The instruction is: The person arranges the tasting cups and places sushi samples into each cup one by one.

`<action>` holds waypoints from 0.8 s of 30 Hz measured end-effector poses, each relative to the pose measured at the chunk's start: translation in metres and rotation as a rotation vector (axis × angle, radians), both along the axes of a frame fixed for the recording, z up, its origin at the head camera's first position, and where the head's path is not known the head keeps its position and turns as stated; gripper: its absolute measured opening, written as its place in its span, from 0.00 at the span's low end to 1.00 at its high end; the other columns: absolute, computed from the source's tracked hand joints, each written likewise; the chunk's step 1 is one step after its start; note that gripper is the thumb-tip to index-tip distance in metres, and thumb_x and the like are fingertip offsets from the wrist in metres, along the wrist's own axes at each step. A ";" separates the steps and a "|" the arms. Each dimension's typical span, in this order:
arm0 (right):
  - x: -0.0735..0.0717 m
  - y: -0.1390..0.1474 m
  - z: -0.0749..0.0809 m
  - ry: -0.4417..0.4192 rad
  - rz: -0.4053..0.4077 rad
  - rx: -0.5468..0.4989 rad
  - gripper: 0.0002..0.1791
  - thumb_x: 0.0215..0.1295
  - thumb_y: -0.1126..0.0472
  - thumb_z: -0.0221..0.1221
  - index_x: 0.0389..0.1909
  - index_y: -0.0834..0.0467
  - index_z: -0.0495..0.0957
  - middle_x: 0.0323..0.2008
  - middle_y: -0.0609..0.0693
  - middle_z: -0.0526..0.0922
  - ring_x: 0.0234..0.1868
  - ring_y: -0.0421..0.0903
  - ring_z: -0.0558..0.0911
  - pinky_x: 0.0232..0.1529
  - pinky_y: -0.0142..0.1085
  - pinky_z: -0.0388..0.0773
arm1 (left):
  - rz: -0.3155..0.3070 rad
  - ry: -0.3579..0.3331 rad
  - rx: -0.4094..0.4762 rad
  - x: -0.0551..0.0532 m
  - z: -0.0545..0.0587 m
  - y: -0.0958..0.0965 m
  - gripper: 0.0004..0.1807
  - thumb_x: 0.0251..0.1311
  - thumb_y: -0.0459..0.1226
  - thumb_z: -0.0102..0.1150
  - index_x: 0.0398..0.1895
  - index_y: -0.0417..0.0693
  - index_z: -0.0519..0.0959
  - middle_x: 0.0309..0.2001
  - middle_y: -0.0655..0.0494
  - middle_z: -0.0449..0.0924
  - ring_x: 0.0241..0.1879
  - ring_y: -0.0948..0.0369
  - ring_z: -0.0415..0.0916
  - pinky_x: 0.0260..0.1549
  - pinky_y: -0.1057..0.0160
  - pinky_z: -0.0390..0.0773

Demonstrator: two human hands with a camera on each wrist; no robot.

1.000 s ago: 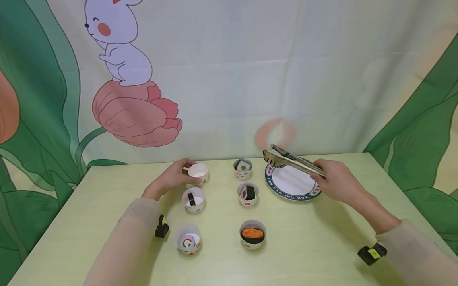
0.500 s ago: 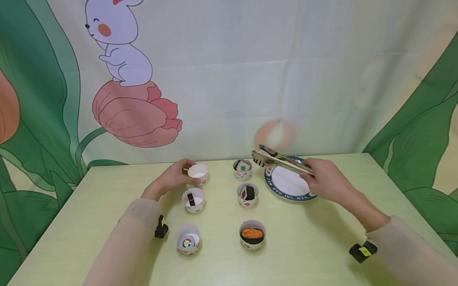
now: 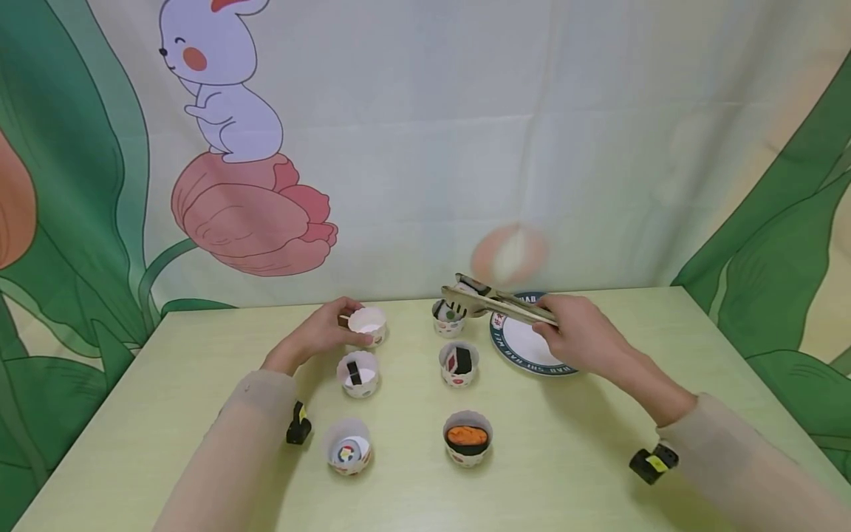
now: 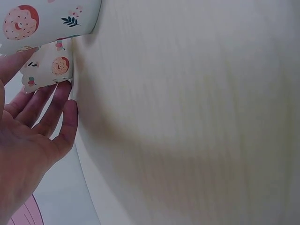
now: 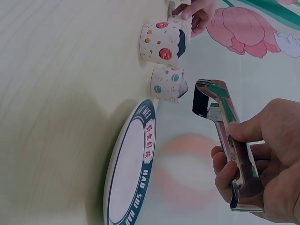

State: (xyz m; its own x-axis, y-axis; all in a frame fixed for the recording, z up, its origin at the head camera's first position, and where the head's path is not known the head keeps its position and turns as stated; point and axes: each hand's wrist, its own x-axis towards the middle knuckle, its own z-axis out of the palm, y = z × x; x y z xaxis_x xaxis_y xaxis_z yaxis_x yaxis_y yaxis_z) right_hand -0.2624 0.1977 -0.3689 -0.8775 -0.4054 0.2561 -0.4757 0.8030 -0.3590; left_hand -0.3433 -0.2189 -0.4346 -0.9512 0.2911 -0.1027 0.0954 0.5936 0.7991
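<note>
My left hand (image 3: 322,326) holds a white paper baking cup (image 3: 368,323) at the back left, thumb in front and fingers behind. In the left wrist view its fingers bend against the patterned wall of that cup (image 4: 51,65). My right hand (image 3: 585,332) grips metal tongs (image 3: 512,304) that point left, raised over the table. A small black-and-white piece (image 5: 201,103) shows between the tong tips in the right wrist view. Seen from the head, the tips overlap the back middle cup (image 3: 448,325), which contains a white, dark and green sushi piece.
Behind the tongs lies a white plate with a blue rim (image 3: 541,367). Nearer stand cups with a black-and-red piece (image 3: 459,377), an orange-topped sushi (image 3: 467,458), a dark-banded piece (image 3: 360,386) and a round roll (image 3: 350,467). A printed curtain (image 3: 399,185) hangs behind the table.
My right hand and the tongs have moved left from over the plate to the back middle cup, slightly lower. The left hand stays on its cup.
</note>
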 end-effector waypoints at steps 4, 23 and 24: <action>0.000 -0.009 0.000 0.027 0.036 -0.006 0.09 0.69 0.67 0.64 0.47 0.66 0.81 0.32 0.50 0.81 0.26 0.45 0.72 0.27 0.38 0.69 | 0.004 -0.006 -0.009 -0.001 -0.001 0.000 0.36 0.60 0.40 0.74 0.67 0.37 0.67 0.63 0.40 0.69 0.60 0.46 0.70 0.59 0.49 0.72; -0.001 -0.041 -0.002 0.087 0.104 0.033 0.08 0.69 0.65 0.65 0.45 0.63 0.81 0.32 0.48 0.81 0.28 0.44 0.73 0.31 0.40 0.73 | -0.008 0.009 -0.013 0.000 -0.001 0.000 0.36 0.61 0.39 0.74 0.67 0.36 0.67 0.62 0.39 0.69 0.59 0.46 0.70 0.57 0.51 0.73; -0.002 -0.043 -0.003 0.084 0.104 0.038 0.08 0.69 0.65 0.65 0.45 0.63 0.81 0.32 0.48 0.81 0.28 0.44 0.74 0.31 0.40 0.73 | -0.008 0.009 -0.010 0.000 -0.001 0.000 0.36 0.61 0.39 0.74 0.67 0.36 0.66 0.62 0.39 0.69 0.59 0.45 0.70 0.57 0.51 0.73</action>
State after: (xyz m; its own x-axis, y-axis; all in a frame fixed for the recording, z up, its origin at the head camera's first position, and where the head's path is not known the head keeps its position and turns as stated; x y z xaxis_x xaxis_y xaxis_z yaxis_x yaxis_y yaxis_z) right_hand -0.2642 0.1545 -0.3714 -0.8061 -0.5041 0.3100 -0.5846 0.7597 -0.2847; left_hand -0.3431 -0.2186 -0.4357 -0.9495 0.2981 -0.0975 0.1073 0.6007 0.7922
